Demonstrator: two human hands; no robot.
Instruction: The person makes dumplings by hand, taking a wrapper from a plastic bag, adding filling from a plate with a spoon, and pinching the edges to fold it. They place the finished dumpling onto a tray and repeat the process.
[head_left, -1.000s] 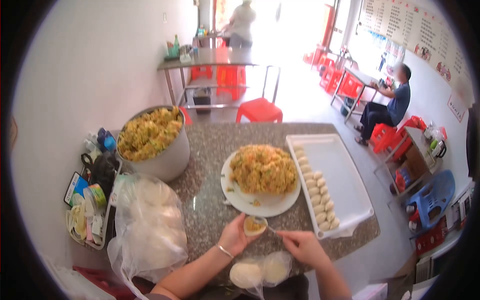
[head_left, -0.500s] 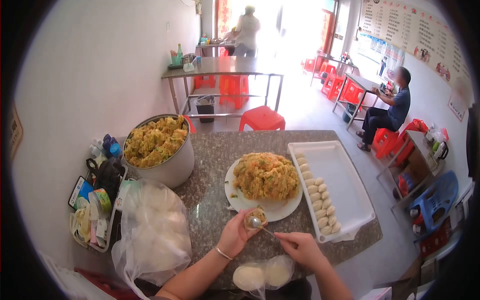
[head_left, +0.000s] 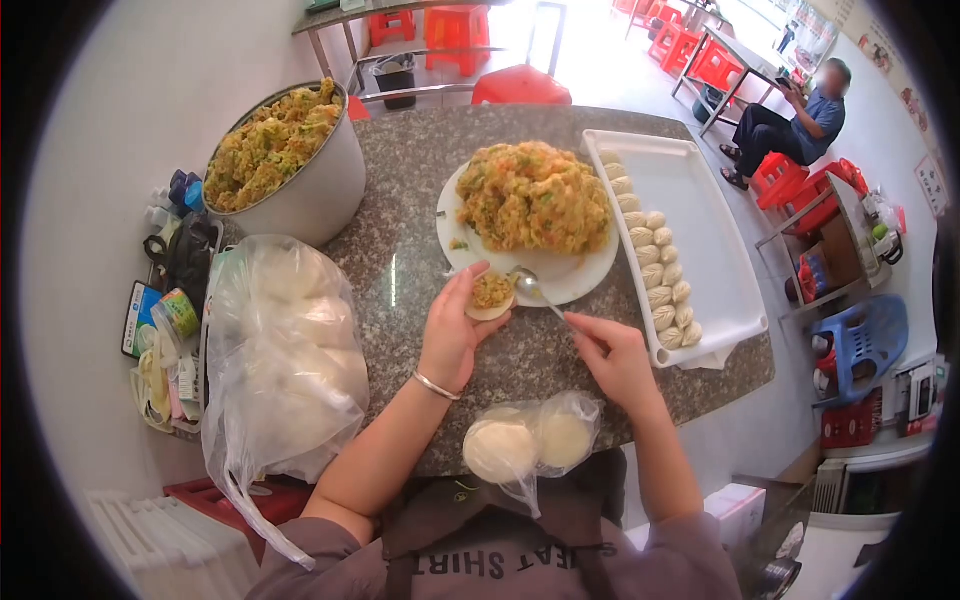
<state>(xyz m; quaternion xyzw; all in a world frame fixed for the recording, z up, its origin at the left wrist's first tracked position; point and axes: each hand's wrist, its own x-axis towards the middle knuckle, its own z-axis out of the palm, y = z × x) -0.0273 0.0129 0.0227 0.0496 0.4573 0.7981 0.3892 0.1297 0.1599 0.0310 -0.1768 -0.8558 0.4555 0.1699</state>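
My left hand (head_left: 455,335) cups a round dumpling wrapper (head_left: 490,310) with a mound of yellow-green filling (head_left: 491,290) on it. In my right hand (head_left: 612,358) is a metal spoon (head_left: 527,283), its bowl just right of the wrapper, over the plate's near edge. Beyond both hands, a white plate (head_left: 570,285) bears a big heap of the same filling (head_left: 540,198). Two stacks of wrappers (head_left: 500,450) lie in clear plastic close to my body. To the right, a white tray (head_left: 715,260) holds pleated dumplings (head_left: 660,275) in rows along its left side.
A large pot (head_left: 335,180) of filling stands at the table's far left. Nearer lies a plastic bag (head_left: 285,330) of pale rounds, beside a basket (head_left: 205,340) of small items. A seated person (head_left: 800,120) is at a table beyond, among red stools (head_left: 775,180).
The view has tilted down. The spoon has come off the filling in the wrapper and moved right, toward the plate. The left hand has opened out somewhat beneath the wrapper.
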